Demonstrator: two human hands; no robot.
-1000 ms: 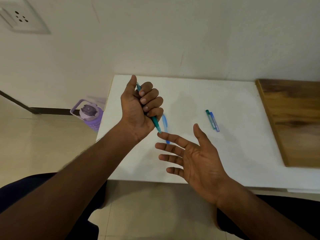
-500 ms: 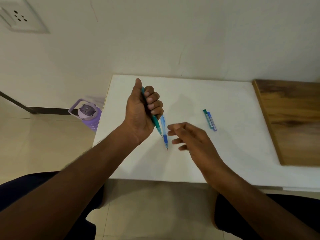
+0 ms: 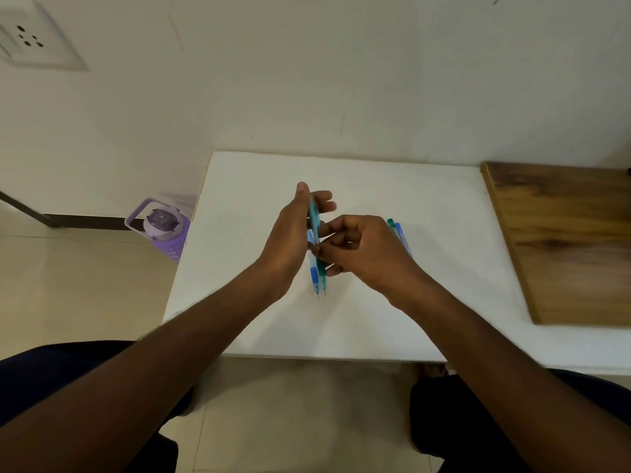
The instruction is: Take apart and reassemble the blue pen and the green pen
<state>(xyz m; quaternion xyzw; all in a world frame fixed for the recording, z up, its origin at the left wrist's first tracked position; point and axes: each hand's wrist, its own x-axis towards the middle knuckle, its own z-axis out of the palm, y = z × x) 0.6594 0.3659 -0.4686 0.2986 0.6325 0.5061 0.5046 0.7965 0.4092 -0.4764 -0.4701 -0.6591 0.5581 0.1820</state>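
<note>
Basically, left hand (image 3: 290, 233) steadies the green pen (image 3: 319, 254), fingers near straight; right hand (image 3: 362, 247) pinches its middle — twist gently, keep nib clear of blue pen (image 3: 312, 268).

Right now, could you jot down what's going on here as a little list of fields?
Left hand: fingers mostly straight, against the green pen
Right hand: fingers curled at the green pen's middle
Blue pen: beside the green pen, tip toward the person
Caps: two, on the white table, partly behind the right hand
Floor: purple bottle left of the table
</note>
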